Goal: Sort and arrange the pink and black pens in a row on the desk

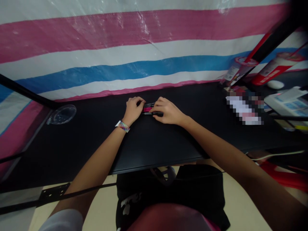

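A small row of pens lies side by side on the black tabletop between my hands, with a pink pen (147, 109) in the middle. A black and grey pen (157, 114) is on the near side, and dark pens (149, 105) are on the far side. My left hand (134, 108), wearing a patterned wristband (122, 126), curls its fingers and thumb against the pens' left ends. From the right, my right hand (167, 111) covers part of the row, its fingers closed around the near black pen. The pens' right ends are partly hidden under that hand.
A clear plastic lid or dish (63, 114) lies at the left of the table (154, 144). Drink cups (238, 70) with red straws, a white rounded object (275, 84) and a blurred-out item (244, 109) are at the right. Striped sheeting (144, 69) hangs behind.
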Motion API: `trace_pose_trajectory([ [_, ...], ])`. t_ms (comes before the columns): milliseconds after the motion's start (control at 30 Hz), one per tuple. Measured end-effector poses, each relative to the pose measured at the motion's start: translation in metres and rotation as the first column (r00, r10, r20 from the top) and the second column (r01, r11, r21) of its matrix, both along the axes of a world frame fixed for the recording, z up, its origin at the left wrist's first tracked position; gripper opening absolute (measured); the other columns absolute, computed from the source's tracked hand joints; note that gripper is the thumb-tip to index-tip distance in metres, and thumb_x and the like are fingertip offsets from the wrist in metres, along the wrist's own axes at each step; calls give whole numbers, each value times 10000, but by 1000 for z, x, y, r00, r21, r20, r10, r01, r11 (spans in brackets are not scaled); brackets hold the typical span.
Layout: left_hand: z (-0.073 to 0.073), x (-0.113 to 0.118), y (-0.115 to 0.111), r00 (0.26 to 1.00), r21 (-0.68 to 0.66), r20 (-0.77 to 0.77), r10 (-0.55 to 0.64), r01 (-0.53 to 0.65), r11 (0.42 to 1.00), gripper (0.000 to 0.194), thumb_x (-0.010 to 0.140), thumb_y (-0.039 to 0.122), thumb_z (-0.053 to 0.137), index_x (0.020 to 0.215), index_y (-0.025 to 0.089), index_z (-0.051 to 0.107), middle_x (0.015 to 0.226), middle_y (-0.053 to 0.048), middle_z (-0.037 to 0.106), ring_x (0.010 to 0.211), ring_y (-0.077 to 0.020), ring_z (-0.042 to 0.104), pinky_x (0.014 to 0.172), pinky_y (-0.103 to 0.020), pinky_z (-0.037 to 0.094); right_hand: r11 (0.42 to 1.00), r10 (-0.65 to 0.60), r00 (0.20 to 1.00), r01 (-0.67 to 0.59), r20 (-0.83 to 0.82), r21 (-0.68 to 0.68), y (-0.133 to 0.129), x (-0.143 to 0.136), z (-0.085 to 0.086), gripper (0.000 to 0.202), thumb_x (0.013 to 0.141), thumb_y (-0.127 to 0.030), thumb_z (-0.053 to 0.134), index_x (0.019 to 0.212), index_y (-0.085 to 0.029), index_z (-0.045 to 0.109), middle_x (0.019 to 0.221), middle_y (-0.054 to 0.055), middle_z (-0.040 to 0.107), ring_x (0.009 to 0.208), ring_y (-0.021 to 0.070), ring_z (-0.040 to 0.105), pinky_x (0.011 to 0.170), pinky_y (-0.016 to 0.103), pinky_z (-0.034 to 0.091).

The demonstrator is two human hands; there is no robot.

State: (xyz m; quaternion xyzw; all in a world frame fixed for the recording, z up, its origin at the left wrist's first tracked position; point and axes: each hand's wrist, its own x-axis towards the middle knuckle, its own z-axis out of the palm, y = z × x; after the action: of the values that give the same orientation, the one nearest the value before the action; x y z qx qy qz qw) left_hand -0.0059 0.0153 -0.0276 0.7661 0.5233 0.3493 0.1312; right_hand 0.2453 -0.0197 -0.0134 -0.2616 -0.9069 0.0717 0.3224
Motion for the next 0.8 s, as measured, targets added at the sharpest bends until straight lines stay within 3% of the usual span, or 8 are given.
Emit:
trace_pose_trajectory([
  [133, 2, 1, -2, 1000, -4, -8, 12, -12, 1000, 171, 1043, 237, 631, 943, 266, 767, 1067, -58, 834, 1069, -301, 705, 1067, -502, 510, 1000, -7, 1000, 7, 15, 10, 2, 2, 0, 203, 975, -271, 751, 1122, -204, 873, 1025, 126, 765, 1016, 328, 597, 927, 502, 535],
  [267, 7, 2, -5, 1000, 27, 23, 12, -13, 1000, 164, 1062, 264, 630, 976, 261, 770, 1100, -62, 838, 1099, -303, 714, 1078, -492, 514, 999, 16, 1000, -16, -8, -45, 3, 3, 0, 216, 940, -164, 716, 1076, -208, 877, 998, 109, 783, 995, 305, 630, 901, 462, 547],
  [467, 24, 10, -26, 996, 123, 33, -85, 81, 989, 281, 1154, 395, 564, 1008, 289, 779, 1099, -38, 840, 1139, -280, 727, 1103, -485, 507, 982, -29, 960, -25, -280, -189, 3, 3, 0, 234, 955, -195, 690, 1100, -223, 871, 1016, 71, 763, 878, 226, 708, 813, 386, 584],
  [600, 28, 18, -39, 984, 173, -56, -167, 175, 969, 152, 1091, 407, 702, 1052, 295, 797, 1053, -38, 838, 1091, -298, 726, 1064, -504, 515, 961, -162, 906, 55, -391, -271, 8, 7, 5, 204, 973, -339, 741, 1080, -234, 879, 976, 50, 775, 763, 186, 677, 744, 359, 563],
  [700, 28, 21, -42, 988, 177, -34, -149, 153, 972, 116, 1089, 373, 708, 1079, 296, 793, 1075, -39, 840, 1088, -295, 728, 1049, -499, 535, 915, -274, 864, 98, -422, -392, 13, 14, 11, 279, 984, -484, 761, 1017, -235, 882, 951, 56, 814, 743, 188, 648, 722, 361, 536],
  [800, 28, 20, -40, 992, 205, 39, -117, 106, 973, 81, 1077, 342, 729, 1067, 283, 784, 1101, -35, 842, 1090, -282, 739, 1073, -493, 551, 813, -371, 803, 37, -467, -582, 19, 23, 14, 359, 976, -555, 758, 959, -218, 879, 855, 51, 802, 676, 169, 611, 647, 337, 499],
])
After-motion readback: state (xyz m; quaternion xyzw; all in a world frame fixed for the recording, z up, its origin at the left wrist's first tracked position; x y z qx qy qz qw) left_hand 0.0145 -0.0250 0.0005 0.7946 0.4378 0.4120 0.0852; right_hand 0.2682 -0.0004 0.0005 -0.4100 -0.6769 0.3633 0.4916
